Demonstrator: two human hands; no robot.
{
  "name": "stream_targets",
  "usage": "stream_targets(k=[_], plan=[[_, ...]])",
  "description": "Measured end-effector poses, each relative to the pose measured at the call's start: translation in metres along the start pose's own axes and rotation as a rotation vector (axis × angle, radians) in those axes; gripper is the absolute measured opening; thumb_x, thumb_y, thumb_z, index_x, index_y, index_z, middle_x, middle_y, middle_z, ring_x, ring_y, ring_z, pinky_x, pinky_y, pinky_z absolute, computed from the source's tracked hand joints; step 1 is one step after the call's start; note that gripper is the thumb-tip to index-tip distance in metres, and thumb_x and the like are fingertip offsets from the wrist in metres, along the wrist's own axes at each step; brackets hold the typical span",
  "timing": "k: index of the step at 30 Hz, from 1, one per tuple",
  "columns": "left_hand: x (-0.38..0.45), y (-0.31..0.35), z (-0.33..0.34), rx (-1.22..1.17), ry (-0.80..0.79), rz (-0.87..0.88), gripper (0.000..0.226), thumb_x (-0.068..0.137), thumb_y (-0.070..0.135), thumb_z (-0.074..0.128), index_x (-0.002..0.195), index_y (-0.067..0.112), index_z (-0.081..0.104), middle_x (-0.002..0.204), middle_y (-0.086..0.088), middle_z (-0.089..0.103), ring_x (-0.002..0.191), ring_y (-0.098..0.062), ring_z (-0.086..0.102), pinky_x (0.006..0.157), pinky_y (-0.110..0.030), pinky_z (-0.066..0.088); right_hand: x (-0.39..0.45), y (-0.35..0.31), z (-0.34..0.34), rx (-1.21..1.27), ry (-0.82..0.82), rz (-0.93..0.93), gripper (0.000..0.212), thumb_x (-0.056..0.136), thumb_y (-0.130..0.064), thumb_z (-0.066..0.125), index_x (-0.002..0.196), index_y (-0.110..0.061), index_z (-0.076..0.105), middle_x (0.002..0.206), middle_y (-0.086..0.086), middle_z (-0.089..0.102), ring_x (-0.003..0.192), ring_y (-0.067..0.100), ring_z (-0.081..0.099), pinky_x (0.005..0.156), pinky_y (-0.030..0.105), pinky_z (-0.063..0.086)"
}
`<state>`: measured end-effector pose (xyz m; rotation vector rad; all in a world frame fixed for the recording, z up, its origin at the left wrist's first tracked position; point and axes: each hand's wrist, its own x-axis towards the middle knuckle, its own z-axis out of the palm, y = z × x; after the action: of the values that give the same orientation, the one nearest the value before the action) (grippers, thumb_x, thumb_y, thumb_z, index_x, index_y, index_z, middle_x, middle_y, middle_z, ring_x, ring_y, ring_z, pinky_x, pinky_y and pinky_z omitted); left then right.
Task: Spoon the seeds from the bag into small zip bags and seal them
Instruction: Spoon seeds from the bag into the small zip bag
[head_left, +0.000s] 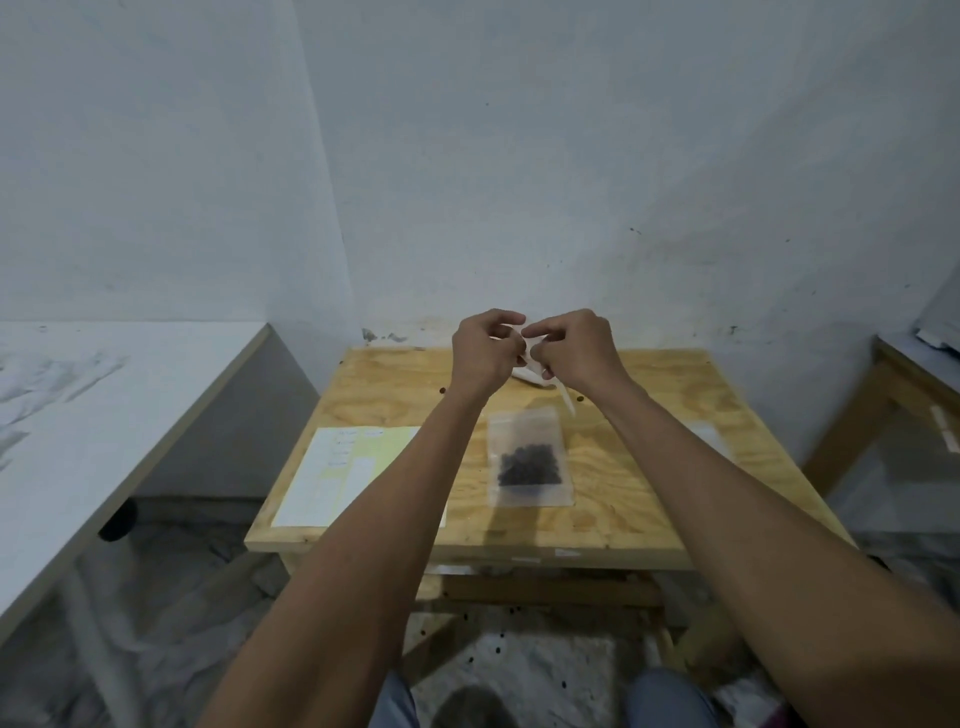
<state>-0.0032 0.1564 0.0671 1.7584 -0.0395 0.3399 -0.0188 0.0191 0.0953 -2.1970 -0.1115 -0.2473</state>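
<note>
Both hands are raised together above the far half of the square pale plywood desk (639, 493), arms stretched forward from the bottom corners of the view. The left hand (483, 351) has its fingers curled inward, thumb and fingertips pinching a small clear plastic zip bag (525, 357) that shows only as a pale sliver between the two hands. The right hand (574, 347) is curled as well, its forefinger bent toward the left hand and its fingertips pinching the same small bag from the other side; the two hands nearly touch at the fingertips. Below the right hand a thin white plastic spoon (566, 401) shows, its handle slanting down toward the desk; whether the right hand also holds it or it lies on the desk cannot be told. Near it, just under the hands, a whitish crumpled bit of plastic (527, 376) lies on the desk. Nearer the person, between the two forearms, a larger clear zip bag (527, 457) lies flat on the desk with a dark cluster of seeds (531, 466) in its lower half. To the left of it, partly hidden by the left forearm, a white and pale yellow paper sheet (343, 475) lies flat near the front edge of the desk. Small dark specks dot the floor (498, 654) beneath the desk
</note>
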Motion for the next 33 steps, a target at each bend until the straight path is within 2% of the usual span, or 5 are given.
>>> stream_targets(k=[4,13,17,26,33], plan=[[-0.001,0.000,0.005,0.106,0.022,0.033,0.037,0.078,-0.013,0.057,0.104,0.006,0.076,0.068,-0.001,0.065,0.054,-0.015,0.064,0.065,-0.026,0.056,-0.003,0.004,0.009,-0.037,0.044,-0.050,0.030,0.086,-0.004,0.073,0.115,-0.012,0.078,0.097,0.015,0.077,0.084,0.028,0.073,0.088,0.042,0.060],[0.000,0.005,0.016,0.187,0.078,0.075,0.040,0.077,-0.012,0.057,0.106,0.005,0.078,0.063,0.005,0.063,0.060,-0.016,0.064,0.068,-0.022,0.054,-0.008,0.004,0.020,-0.144,0.152,-0.078,0.037,0.089,-0.003,0.064,0.123,-0.014,0.075,0.110,0.015,0.076,0.100,0.028,0.070,0.088,0.035,0.057],[-0.001,0.007,0.009,0.118,0.054,0.034,0.035,0.078,-0.008,0.058,0.102,0.006,0.078,0.057,0.005,0.064,0.052,-0.009,0.061,0.061,-0.015,0.049,-0.006,0.010,0.015,-0.077,0.156,-0.072,0.039,0.087,0.004,0.060,0.117,-0.015,0.078,0.108,0.012,0.076,0.096,0.021,0.070,0.086,0.027,0.054],[-0.001,0.010,-0.001,0.002,-0.065,-0.065,0.021,0.084,-0.011,0.062,0.099,-0.002,0.074,0.061,-0.008,0.066,0.049,-0.015,0.064,0.060,-0.033,0.060,0.002,0.007,0.005,-0.001,0.044,-0.038,0.023,0.089,-0.005,0.070,0.109,-0.013,0.080,0.100,0.011,0.078,0.082,0.026,0.074,0.083,0.041,0.062],[-0.004,0.000,0.002,0.089,-0.078,0.053,0.026,0.081,-0.013,0.063,0.101,-0.001,0.074,0.067,-0.004,0.065,0.051,-0.019,0.066,0.062,-0.039,0.063,-0.001,0.008,-0.002,-0.017,-0.039,0.041,0.033,0.086,0.002,0.074,0.114,-0.015,0.078,0.089,0.005,0.070,0.043,0.010,0.062,0.042,0.015,0.047]])
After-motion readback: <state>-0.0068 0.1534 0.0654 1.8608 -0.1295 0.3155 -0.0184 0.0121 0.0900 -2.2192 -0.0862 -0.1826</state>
